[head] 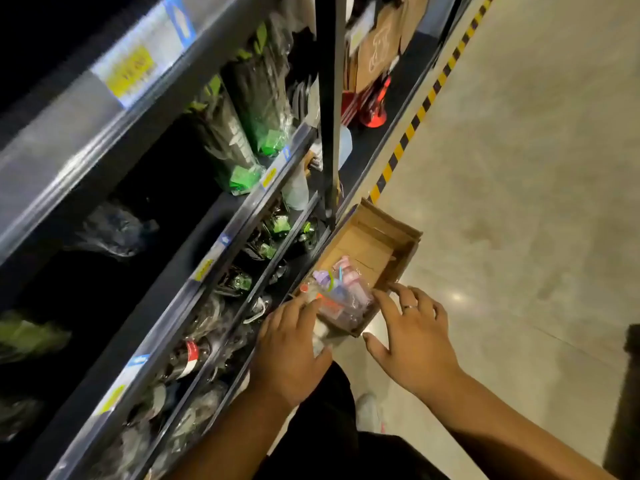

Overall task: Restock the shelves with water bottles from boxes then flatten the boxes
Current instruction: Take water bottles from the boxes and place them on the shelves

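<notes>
My right hand [412, 337] hovers, fingers spread and released, by the box [377, 233] on the floor [519, 168] beside the shelf [214, 251]. Whether my left hand [291, 344] grips the wrapped bottles [341, 289] inside, I cannot tell; their slick wrap may slip.

Single head-worn wide-angle view. Faces forward and steeply down, frame rolled: shelving [221, 244] runs diagonally up the left, floor [519, 168] fills the right. Close range: left hand [291, 344] and right hand [412, 337] enter from the bottom edge, box [372, 242] near centre.
</notes>
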